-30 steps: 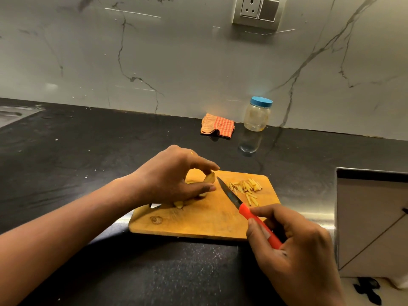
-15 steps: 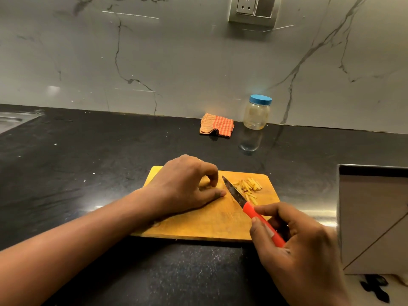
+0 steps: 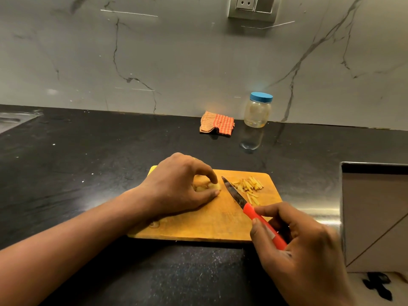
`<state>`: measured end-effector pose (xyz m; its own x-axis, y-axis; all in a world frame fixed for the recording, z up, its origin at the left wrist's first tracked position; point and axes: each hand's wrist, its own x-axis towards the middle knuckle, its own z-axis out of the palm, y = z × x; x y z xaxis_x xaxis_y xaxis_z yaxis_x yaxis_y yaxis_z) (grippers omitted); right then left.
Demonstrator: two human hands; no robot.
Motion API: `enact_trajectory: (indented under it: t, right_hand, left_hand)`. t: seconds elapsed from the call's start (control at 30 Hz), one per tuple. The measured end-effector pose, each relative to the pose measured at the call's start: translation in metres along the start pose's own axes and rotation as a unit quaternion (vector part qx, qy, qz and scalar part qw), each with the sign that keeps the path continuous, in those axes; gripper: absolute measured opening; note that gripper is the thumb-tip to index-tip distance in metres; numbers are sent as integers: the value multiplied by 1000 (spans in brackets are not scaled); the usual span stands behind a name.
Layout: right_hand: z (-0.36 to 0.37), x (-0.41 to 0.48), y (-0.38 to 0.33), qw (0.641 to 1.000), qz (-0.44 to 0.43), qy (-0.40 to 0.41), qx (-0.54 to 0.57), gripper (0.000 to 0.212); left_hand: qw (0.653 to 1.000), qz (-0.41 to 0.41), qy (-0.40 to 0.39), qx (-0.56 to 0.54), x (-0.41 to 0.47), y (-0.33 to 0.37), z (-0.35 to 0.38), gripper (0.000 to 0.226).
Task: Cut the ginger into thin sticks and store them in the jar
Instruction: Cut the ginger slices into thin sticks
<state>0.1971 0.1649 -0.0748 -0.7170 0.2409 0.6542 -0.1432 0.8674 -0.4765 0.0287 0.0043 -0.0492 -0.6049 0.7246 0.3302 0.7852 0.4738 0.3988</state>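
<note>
My left hand (image 3: 176, 186) pins a ginger slice (image 3: 214, 186) on the cutting board (image 3: 198, 226); my right hand (image 3: 295, 246) grips the red-handled knife (image 3: 247, 206) just beside it. Cut sticks (image 3: 249, 186) lie right. Next: slice thin strips; the lidded jar (image 3: 257, 110) waits well apart.

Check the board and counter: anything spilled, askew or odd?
Nothing stands out. The ginger sticks sit in a loose pile on the cutting board; the jar stands upright, lid on, beside the cloth.
</note>
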Motion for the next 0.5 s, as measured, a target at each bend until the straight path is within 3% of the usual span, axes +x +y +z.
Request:
enact_trajectory:
  t: [0.5]
  right_hand:
    - [8,-3,2,995,-50,-66,-52,24]
  left_hand:
    - [998,-29,20,-58,-1,1,8,15]
